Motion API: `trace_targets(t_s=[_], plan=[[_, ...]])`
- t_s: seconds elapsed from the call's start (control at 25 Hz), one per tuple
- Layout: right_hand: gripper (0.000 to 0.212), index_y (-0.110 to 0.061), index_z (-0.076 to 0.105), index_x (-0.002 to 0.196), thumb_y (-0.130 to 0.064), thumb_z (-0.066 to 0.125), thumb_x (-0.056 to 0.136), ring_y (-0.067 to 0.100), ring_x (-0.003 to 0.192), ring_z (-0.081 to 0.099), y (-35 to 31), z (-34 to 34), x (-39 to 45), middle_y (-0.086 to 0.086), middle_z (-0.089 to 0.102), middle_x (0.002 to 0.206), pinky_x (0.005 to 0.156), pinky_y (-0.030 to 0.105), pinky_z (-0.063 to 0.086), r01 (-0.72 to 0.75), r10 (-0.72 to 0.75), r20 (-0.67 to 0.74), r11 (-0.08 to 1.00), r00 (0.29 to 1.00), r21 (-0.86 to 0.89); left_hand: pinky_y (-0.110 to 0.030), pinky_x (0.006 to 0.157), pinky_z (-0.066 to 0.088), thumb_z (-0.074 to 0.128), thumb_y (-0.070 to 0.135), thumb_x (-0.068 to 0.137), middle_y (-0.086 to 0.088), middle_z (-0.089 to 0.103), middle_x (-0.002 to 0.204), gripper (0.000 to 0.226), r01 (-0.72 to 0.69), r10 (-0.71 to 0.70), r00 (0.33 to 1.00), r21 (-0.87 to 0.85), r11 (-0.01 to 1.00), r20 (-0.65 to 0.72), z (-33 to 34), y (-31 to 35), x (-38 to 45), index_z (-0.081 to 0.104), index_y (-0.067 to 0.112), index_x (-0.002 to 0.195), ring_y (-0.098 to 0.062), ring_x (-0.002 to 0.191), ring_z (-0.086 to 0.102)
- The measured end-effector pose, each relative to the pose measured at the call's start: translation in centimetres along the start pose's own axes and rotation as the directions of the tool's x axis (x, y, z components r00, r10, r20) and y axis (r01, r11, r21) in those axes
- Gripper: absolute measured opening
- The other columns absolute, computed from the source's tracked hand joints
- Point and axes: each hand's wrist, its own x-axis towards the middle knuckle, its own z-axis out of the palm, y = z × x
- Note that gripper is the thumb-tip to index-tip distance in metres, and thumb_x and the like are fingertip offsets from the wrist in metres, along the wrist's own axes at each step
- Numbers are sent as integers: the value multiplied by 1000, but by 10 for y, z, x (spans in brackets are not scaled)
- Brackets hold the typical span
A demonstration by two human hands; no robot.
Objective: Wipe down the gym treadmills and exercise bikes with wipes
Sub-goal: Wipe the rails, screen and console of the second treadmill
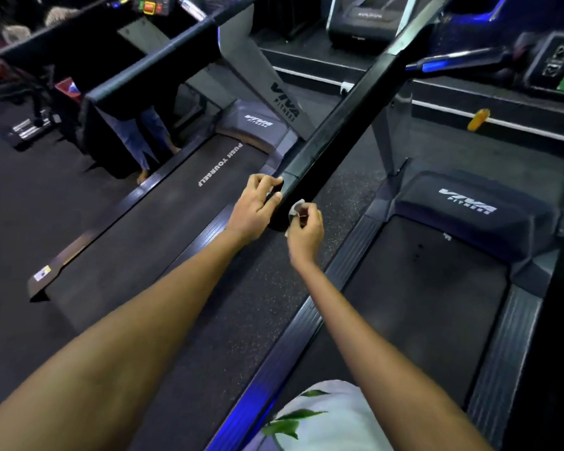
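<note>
A long black padded handrail [336, 125] of the right treadmill [437, 288] runs diagonally from the top right down to the middle of the view. My left hand [256, 206] grips the rail's near end, fingers curled over its top edge. Just right of it, my right hand [305, 231] pinches a small crumpled white wipe [296, 209] against the end of the rail. Part of the wipe is hidden behind the fingers. A second treadmill [176, 203] with "PUSH YOURSELF" on its belt lies to the left.
A person in blue trousers [144, 138] stands barefoot beside the left treadmill. Its console [150, 8] shows at the top left, another console [560, 66] at the top right. Speckled rubber floor [258, 304] runs between the two machines. Dumbbells [30, 126] lie far left.
</note>
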Motion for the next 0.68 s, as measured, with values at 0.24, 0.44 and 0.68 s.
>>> trace_targets(t_s=[0.24, 0.44, 0.68], plan=[[20, -8, 60, 80, 12, 56, 79, 13, 75, 54, 13, 7, -50, 3, 55, 84, 69, 17, 44, 132, -130, -31, 990, 991, 58, -21, 94, 31, 38, 29, 96, 2, 46, 135, 39, -44, 47, 997, -52, 998, 60, -3, -4, 0, 46, 20, 133, -10, 122, 45], [20, -17, 57, 84, 4, 56, 85, 21, 85, 59, 1, 14, -22, 11, 62, 92, 74, 27, 48, -47, 68, -147, 989, 987, 139, -24, 97, 33, 36, 33, 93, 3, 46, 136, 44, -47, 50, 997, -64, 997, 56, -1, -8, 1, 46, 21, 135, -9, 122, 45], [15, -14, 63, 91, -2, 56, 86, 19, 82, 60, 4, 18, -39, 7, 64, 91, 74, 29, 52, 58, -33, -182, 989, 983, 133, -18, 93, 31, 37, 29, 97, 4, 46, 136, 40, -56, 63, 996, -98, 994, 59, -3, -10, 2, 46, 23, 135, -7, 122, 44]])
